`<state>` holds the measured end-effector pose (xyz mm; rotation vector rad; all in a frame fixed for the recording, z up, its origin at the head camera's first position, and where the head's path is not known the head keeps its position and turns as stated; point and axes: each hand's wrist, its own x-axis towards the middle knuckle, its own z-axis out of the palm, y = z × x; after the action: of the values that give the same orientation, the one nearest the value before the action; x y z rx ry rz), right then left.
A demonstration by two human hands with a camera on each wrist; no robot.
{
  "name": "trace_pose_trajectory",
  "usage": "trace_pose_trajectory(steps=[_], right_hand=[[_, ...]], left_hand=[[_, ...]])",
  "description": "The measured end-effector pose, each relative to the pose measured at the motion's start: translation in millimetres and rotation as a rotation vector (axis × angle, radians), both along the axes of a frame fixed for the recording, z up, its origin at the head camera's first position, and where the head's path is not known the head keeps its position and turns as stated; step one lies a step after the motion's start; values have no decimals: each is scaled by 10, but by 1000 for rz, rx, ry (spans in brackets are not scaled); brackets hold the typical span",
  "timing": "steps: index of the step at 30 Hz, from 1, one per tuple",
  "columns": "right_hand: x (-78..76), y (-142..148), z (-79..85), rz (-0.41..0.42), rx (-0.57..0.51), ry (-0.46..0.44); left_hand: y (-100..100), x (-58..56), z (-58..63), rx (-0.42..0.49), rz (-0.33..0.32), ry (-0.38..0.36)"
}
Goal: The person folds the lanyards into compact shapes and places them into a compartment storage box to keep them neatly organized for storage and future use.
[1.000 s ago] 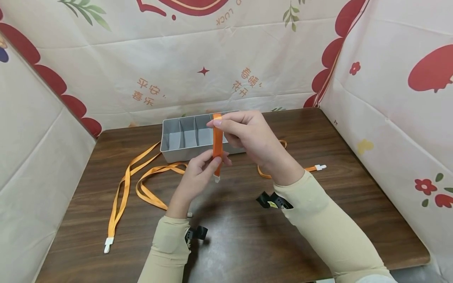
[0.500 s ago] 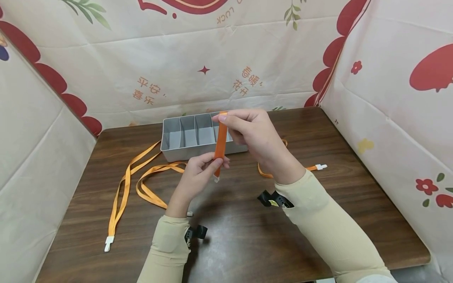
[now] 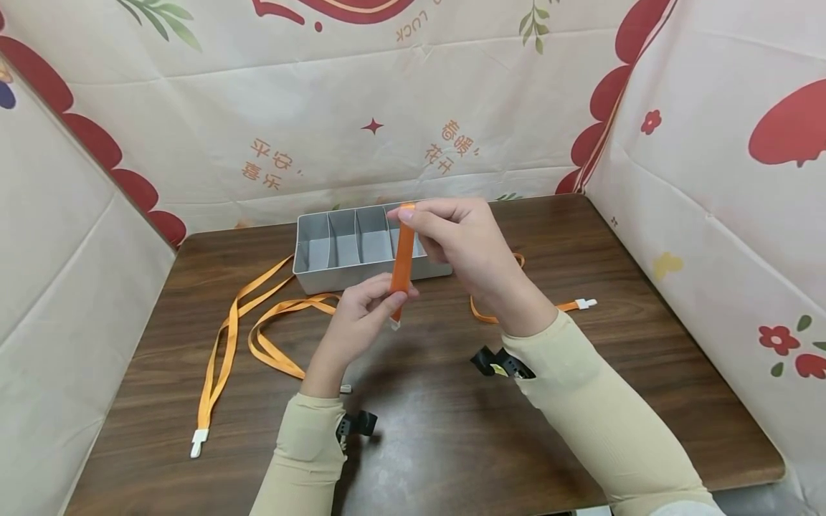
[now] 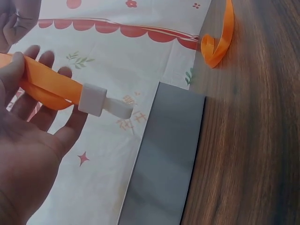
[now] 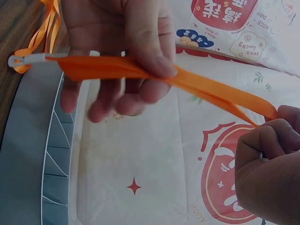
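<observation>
An orange lanyard (image 3: 403, 259), folded into a short band, is stretched upright between both hands in front of the grey box. My left hand (image 3: 361, 322) pinches its lower part between thumb and fingers. Below that grip the white plastic clip (image 4: 93, 99) sticks out, seen large in the left wrist view. At the top, my right hand (image 3: 467, 247) pinches the folded end between thumb and index finger. The right wrist view shows the layered strap (image 5: 206, 86) running taut from one hand to the other, with the left thumb pressed on it.
A grey divided box (image 3: 342, 278) stands at the table's back. Left of it lie two more orange lanyards, one long (image 3: 222, 358) and one looped (image 3: 271, 351). Another lanyard with a white clip (image 3: 585, 304) lies at right, partly behind the right arm.
The right hand has shifted slightly right with the lanyard's upper end, so the band now leans a little right. The left hand has hardly moved and both grips are kept.
</observation>
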<state>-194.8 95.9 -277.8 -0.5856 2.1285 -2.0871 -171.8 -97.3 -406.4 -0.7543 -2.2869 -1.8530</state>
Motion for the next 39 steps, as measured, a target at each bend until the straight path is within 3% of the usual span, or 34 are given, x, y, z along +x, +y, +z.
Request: trace_pose_trajectory(steps=[6,12,17,23,27,35,39], right_hand=[[-144,33,-66,-37,19,-28],[-293,35,-224,-35,18,-53],[-326,6,-298,-45,51,-85],[-350,-28,-493,-10,168,-185],[-322,-19,-706,6,267,-242],[-171,3,-1071,35,354,-196],[-99,-17,-1202,84,331,-198]], left_hand=[[-26,65,7,28,-38,149],[-25,134,93,84,-39,329],[-10,153,163,126,-45,387],[17,141,260,175,23,453],[36,125,311,244,62,400],[59,143,353,307,199,119],[80,120,354,364,233,8]])
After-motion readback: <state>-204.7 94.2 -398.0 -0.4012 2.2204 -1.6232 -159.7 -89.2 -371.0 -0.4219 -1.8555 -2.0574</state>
